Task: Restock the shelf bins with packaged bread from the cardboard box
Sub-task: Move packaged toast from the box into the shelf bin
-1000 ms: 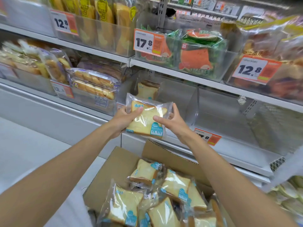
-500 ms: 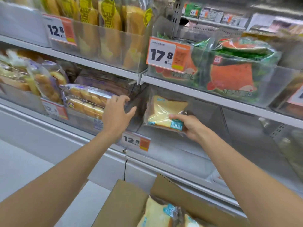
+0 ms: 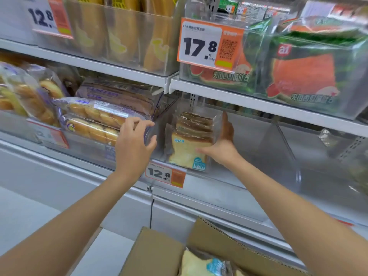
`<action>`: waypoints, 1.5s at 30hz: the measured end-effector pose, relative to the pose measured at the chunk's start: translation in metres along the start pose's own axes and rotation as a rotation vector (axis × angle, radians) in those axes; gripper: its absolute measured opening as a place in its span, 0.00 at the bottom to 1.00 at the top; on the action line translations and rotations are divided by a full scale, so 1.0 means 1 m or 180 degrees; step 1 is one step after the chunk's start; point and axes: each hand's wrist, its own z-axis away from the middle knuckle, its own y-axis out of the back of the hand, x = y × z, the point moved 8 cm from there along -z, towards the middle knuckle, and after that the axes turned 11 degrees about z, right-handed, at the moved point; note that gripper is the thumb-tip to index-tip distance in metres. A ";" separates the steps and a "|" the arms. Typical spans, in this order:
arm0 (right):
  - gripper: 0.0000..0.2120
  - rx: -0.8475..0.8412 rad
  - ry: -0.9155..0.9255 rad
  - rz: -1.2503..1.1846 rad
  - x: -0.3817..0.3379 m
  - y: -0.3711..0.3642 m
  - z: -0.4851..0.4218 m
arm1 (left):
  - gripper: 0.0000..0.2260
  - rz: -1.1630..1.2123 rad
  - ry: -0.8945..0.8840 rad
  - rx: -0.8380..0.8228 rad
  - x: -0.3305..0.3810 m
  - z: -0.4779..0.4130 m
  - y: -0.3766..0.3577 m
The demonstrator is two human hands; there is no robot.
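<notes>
Several sliced-bread packages [image 3: 189, 148] stand upright in a row at the left end of a clear shelf bin [image 3: 264, 156] on the lower shelf. My right hand [image 3: 221, 146] holds the front package by its right edge, thumb across the front and fingers pointing up along the side. My left hand [image 3: 135, 140] grips the bin's upper left front corner, fingers curled over the rim. At the bottom of the view the open cardboard box [image 3: 159, 253] shows one more bread package [image 3: 199, 264].
A 12.8 price tag [image 3: 165, 174] hangs below the bin. Packaged rolls [image 3: 93, 118] fill the neighbouring bin on the left. The upper shelf [image 3: 239, 96] carries watermelon toast packs [image 3: 302, 76] and a 17.8 tag [image 3: 207, 44]. The bin's right part holds nothing.
My right hand carried the package from above the box into the bin and stood it against the row. My left hand let go of it and took hold of the bin corner.
</notes>
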 end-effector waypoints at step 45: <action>0.40 -0.1950 -0.0306 0.2041 0.199 -0.004 0.336 | 0.13 0.1161 0.3031 -0.2302 0.062 0.295 -0.022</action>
